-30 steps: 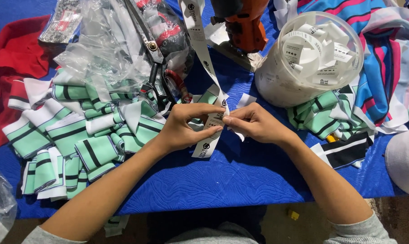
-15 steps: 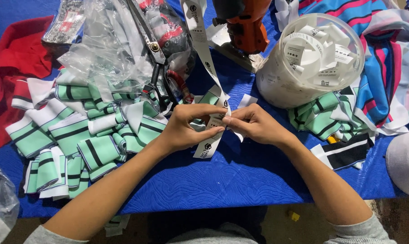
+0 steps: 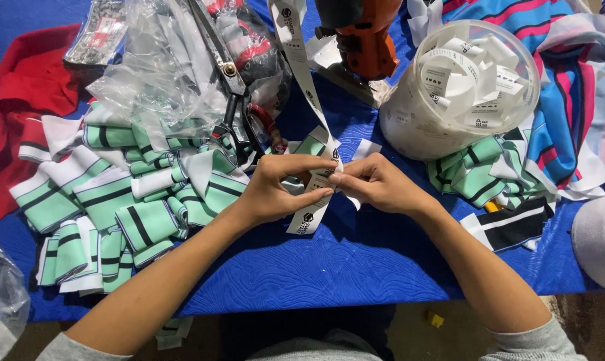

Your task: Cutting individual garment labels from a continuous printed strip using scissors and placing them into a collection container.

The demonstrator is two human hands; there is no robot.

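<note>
Left hand (image 3: 275, 190) and right hand (image 3: 376, 184) meet over the middle of the blue tabletop (image 3: 356, 267), both pinching the white label strip (image 3: 312, 170). Green striped cuffs (image 3: 115, 200) pile toward the left edge; beyond, scissors (image 3: 232, 87) and a tub of labels (image 3: 466, 87).

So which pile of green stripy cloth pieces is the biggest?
The pile of green striped pieces beside the left hand is biggest. The smaller pile lies past the right hand, under the clear tub.
</note>
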